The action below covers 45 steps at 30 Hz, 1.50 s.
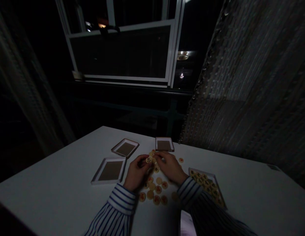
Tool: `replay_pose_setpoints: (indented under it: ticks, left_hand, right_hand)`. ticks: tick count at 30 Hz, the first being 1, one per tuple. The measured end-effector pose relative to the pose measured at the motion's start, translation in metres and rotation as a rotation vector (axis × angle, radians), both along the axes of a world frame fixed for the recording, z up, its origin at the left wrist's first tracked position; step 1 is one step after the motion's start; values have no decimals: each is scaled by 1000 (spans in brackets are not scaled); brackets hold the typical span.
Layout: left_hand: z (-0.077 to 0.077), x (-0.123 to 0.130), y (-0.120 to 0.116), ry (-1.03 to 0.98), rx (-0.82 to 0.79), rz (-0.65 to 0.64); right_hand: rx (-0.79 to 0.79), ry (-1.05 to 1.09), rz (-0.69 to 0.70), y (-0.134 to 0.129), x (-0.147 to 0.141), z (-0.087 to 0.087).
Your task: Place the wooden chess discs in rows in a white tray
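Note:
My left hand (137,169) is closed, thumb and fingers pinching a round xiangqi piece (149,159) with a dark character. Close beside it, my right hand (169,164) has its fingers drawn together at the pieces in the middle. What lies between its fingertips is hard to make out in the dim light. Loose xiangqi pieces (158,189) spread over the white table below and between the hands. Some show red characters, some dark ones, and a few look blank. Behind the fingertips, more pieces are partly hidden.
Shallow trays (92,180), (114,148) stand left of the pieces, and another tray (172,144) behind them. At the right, a tray (220,191) holds rows of dark-marked pieces. One piece (181,160) lies apart. Beyond the white table (56,183) are a window and curtains.

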State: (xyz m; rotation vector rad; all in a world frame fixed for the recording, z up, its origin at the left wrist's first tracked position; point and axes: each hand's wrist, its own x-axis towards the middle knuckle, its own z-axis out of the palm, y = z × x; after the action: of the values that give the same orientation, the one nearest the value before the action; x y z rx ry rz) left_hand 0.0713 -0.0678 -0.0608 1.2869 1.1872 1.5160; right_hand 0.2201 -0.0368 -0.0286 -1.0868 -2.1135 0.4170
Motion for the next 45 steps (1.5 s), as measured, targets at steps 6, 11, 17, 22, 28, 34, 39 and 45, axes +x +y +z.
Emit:
replay_pose_setpoints:
  ticks: [6,11,17,22,28,34,39,45]
  left_hand:
    - [0,16,-7,-175,-41,-112]
    - [4,32,-14,-215,-99,-123]
    - [6,54,-17,-239,-151,-206]
    - [5,72,-10,-283,-191,-235]
    - [-5,82,-14,-310,-236,-279]
    - [-5,83,-24,-243,-287,-273]
    - [-7,82,-24,-269,-265,-290]
    - [-18,80,-23,-249,-260,-333]
  right_hand:
    - [-48,89,-2,-20,24,8]
    - [-105,118,-28,-37,46,6]
    - [-130,182,-74,-52,65,-4]
    - [-132,225,-131,-56,74,-12]
    - [-125,222,-184,-54,78,-27]
    - [-133,159,-159,-53,79,-35]
    - [-160,146,-159,-52,80,-36]
    - [-178,129,-176,-56,79,-30]
